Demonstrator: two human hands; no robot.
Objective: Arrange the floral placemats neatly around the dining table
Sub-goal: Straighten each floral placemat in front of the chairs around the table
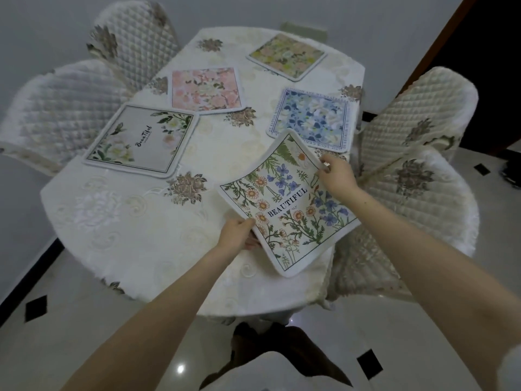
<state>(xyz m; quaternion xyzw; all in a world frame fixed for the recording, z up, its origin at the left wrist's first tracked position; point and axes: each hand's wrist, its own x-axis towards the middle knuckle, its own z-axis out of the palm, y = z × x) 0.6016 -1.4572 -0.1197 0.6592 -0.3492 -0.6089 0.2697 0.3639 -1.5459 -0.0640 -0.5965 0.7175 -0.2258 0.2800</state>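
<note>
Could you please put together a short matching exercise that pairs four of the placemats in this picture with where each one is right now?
Things:
1. Square placemat with orange daisies, blue flowers and the word BEAUTIFUL
2. Square blue-and-white floral placemat
3. Square pink floral placemat
4. Square yellow-green floral placemat

Places or states:
A. Flat at the far end of the table
B. Flat near the table's right edge
C. Held by both hands, one corner curled up
D. Flat on the left side, beyond the grey "Beautiful" mat

Pairs: 1-C, 2-B, 3-D, 4-A
</note>
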